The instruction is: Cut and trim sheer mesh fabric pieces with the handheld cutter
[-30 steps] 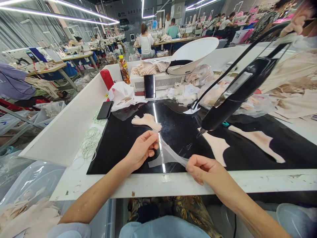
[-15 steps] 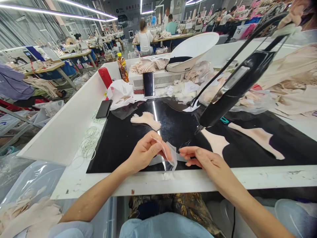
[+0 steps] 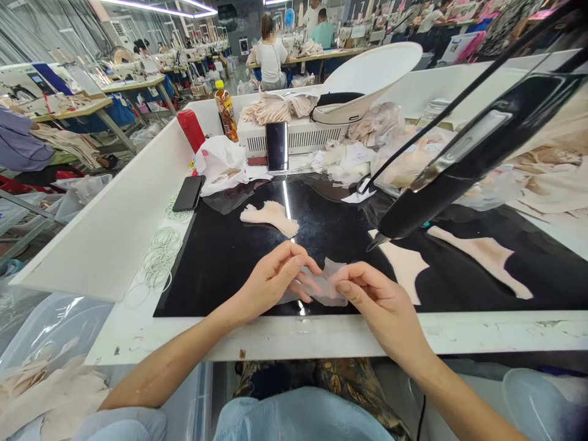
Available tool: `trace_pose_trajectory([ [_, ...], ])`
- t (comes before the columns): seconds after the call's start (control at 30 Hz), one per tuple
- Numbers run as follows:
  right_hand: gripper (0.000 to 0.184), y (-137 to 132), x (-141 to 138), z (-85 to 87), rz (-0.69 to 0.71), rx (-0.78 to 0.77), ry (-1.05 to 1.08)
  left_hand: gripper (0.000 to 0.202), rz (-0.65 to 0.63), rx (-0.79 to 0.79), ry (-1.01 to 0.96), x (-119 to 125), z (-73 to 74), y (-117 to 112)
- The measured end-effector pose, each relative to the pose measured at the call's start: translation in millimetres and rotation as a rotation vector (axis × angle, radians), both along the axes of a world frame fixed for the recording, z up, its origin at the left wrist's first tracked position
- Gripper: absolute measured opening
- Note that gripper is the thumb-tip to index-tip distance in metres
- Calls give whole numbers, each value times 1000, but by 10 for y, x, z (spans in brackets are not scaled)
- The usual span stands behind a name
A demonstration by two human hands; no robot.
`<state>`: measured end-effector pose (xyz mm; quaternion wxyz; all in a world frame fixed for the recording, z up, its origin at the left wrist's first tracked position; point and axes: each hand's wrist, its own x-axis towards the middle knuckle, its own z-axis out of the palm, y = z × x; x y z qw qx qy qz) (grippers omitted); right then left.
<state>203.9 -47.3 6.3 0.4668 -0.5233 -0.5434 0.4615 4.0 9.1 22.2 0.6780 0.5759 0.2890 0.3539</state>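
Between my hands is a thin, see-through whitish sheet (image 3: pixel 334 267), above the black work surface (image 3: pixel 215 269). The thumb and fingers of my right hand (image 3: pixel 379 300) pinch its right edge. My left hand (image 3: pixel 271 278) is at the sheet's left side, thumb and fingers apart; some fingertips show by the film, and whether they touch it is unclear. Beyond my left hand lies a beige fabric piece (image 3: pixel 271 217). To the right of my right hand are a second beige piece (image 3: pixel 407 266) and a longer beige strip (image 3: pixel 482 257).
A black arm-like device (image 3: pixel 441 171) slants in from the right, its tip low over the surface. Pale green elastic loops (image 3: pixel 160 257) and a dark phone (image 3: pixel 188 193) lie left. Another phone (image 3: pixel 277 147) stands at the back near a bottle (image 3: pixel 225 113). A clear bin (image 3: pixel 46 331) sits lower left.
My left hand has let go of the sheet, and its fingers have spread. My right hand has moved left and now pinches the sheet's edge. The view has shifted slightly.
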Motion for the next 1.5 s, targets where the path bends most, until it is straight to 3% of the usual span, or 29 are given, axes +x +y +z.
trace_pose_trajectory([
  [0.1, 27, 49, 24, 41, 82, -13, -20, 38, 39, -94, 85, 17, -13, 33],
  [0.2, 26, 99, 21, 62, 129, -21, -38, 46, -58, -197, 126, 1, -20, 47],
  [0.3, 25, 135, 20, 60, 152, -33, -54, 38, -95, -210, 140, -21, -19, 39],
  [0.43, 21, 144, 51, 5, 96, -47, -99, 29, -27, -209, 220, -41, -21, 27],
  [0.5, 31, 131, 74, -25, 71, -32, -105, 29, 13, -217, 261, -49, -32, 29],
  [0.57, 32, 117, 94, -38, 58, 6, -185, 29, 35, -212, 278, -51, -50, 31],
  [0.67, 13, 112, 105, -31, 42, 136, -422, 27, 53, -195, 287, -36, -71, 22],
  [0.73, 10, 121, 104, -34, 54, 254, -534, 24, 74, -178, 313, -21, -63, 6],
  [0.87, 15, 136, 106, -93, 80, 406, -643, 22, 130, -39, 491, -6, 8, -31],
  [1.13, 19, 95, 129, -186, 86, 523, -914, 14, 89, 499, 1023, -18, 8, -65],
  [1.27, 19, 95, 113, -214, 89, 559, -981, 20, 17, 595, 1162, -10, -13, -69],
  [1.5, 18, 112, 96, -274, 112, 573, -1033, 23, -18, 654, 1228, -2, -39, -58],
])
